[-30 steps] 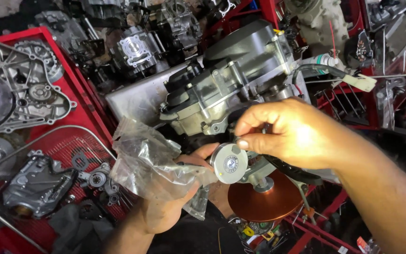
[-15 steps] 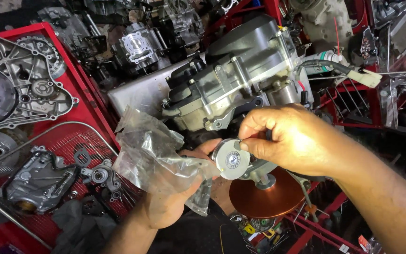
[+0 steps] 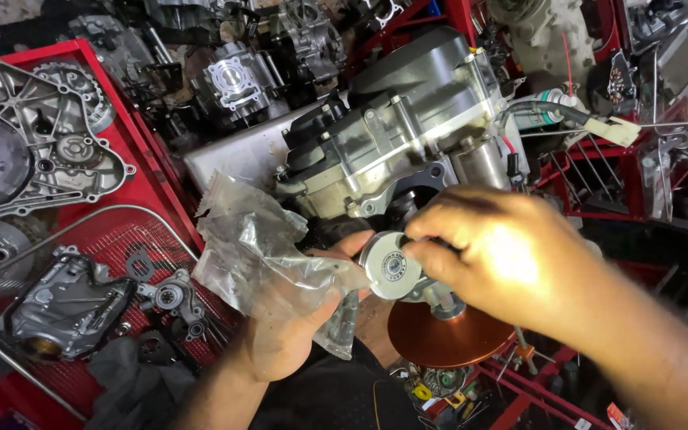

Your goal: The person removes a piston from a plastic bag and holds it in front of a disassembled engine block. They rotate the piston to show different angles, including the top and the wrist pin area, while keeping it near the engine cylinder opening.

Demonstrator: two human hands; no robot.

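There, the grey engine block [image 3: 408, 135] sat across the red rack [image 3: 133, 171], just above my hands. My left hand [image 3: 288, 334] was curled shut around a crumpled clear plastic bag [image 3: 256, 255]. My right hand [image 3: 495, 255] pinched a small round metal part [image 3: 390, 267], fingers closed on its rim, above a copper-coloured disc [image 3: 439, 338].

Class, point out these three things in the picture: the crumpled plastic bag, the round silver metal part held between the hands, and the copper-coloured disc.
plastic bag [image 3: 260, 255], head view, crumpled middle.
round metal part [image 3: 389, 266], head view, flat face.
copper disc [image 3: 439, 338], head view, upper surface.
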